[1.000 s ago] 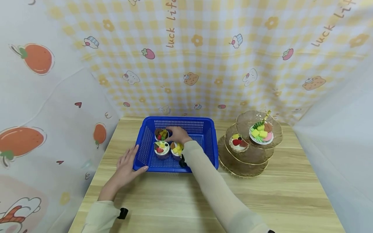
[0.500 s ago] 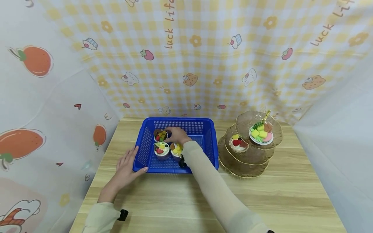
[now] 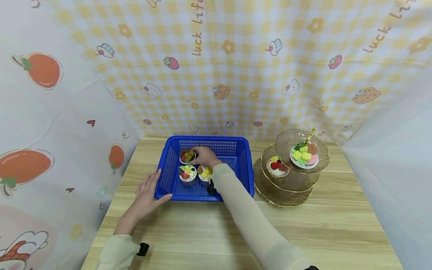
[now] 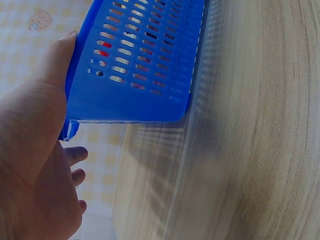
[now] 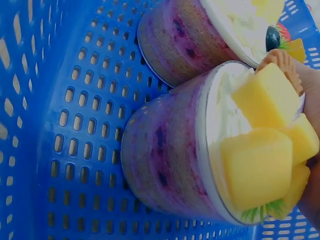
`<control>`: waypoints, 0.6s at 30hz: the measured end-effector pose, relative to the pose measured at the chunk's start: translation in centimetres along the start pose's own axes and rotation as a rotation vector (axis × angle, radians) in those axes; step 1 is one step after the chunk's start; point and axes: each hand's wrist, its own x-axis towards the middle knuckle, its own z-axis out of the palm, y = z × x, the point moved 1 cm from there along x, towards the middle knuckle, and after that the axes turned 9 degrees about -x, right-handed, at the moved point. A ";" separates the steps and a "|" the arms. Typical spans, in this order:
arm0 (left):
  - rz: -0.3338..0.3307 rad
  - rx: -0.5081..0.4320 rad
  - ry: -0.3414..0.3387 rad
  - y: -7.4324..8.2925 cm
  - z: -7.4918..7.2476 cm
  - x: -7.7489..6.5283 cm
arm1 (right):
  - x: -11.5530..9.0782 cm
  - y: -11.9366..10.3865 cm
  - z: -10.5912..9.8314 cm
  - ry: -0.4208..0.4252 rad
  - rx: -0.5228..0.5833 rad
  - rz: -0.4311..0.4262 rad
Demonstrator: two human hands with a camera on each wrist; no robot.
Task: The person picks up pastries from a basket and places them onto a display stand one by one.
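In the head view my right hand (image 3: 206,155) reaches into a blue plastic basket (image 3: 241,195) and grips the side of a dessert cup (image 3: 187,157) topped with fruit, at the back left. Two more dessert cups stand in front: one with cream and a strawberry (image 3: 188,174), and one with yellow cubes and a biscuit (image 3: 204,172). The right wrist view shows the yellow-cube cup (image 5: 170,150) close up, with purple layers in clear plastic. My left hand (image 3: 146,195) lies spread at the basket's front left corner, thumb along the rim and fingers along the outer left side.
To the right of the basket stands a three-tier amber stand (image 3: 287,197) with gold rims. A fruit-topped dish (image 3: 304,155) sits on its top tier and a fruit tart (image 3: 277,167) on the tier below. A patterned curtain (image 3: 222,75) hangs behind the wooden table (image 3: 202,232).
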 end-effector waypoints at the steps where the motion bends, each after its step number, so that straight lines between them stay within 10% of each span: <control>1: -0.002 -0.003 -0.001 0.0 0.0 0.0 | 0.0 0.1 0.0 0.006 0.022 0.004; 18: -0.010 -0.006 -0.014 0.0 -0.1 0.1 | -1.8 0.5 -4.2 0.114 0.117 -0.034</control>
